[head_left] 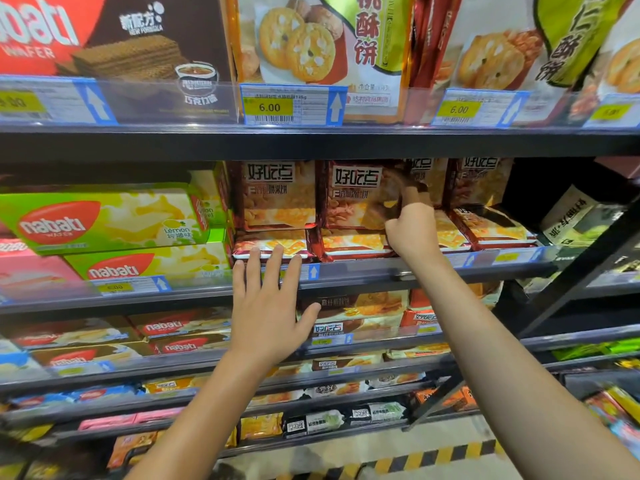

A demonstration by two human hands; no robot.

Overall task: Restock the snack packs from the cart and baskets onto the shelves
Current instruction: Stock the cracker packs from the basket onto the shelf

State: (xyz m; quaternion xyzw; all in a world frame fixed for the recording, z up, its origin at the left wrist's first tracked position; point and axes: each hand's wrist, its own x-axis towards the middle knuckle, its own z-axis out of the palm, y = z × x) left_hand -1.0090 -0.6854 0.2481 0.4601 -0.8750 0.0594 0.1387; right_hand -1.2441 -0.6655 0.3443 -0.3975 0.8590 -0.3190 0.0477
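Brown and orange biscuit packs fill the middle shelf [346, 271]. Two stand upright: one at the left [277, 195] and one beside it [356, 195]. Flat packs [273, 245] lie under them. My right hand [412, 226] reaches into the shelf and pinches the right edge of the second upright pack, fingers partly hidden behind it. My left hand [270, 306] hovers flat with fingers spread in front of the shelf's price rail, holding nothing, its fingertips near the flat pack at the left.
Green and pink Nabati wafer boxes [104, 220] stand left on the same shelf. Cookie bags [311, 46] fill the shelf above. Lower shelves hold more snack packs. A black diagonal frame bar [571, 278] crosses at the right. Yellow-black floor tape [433, 455] runs below.
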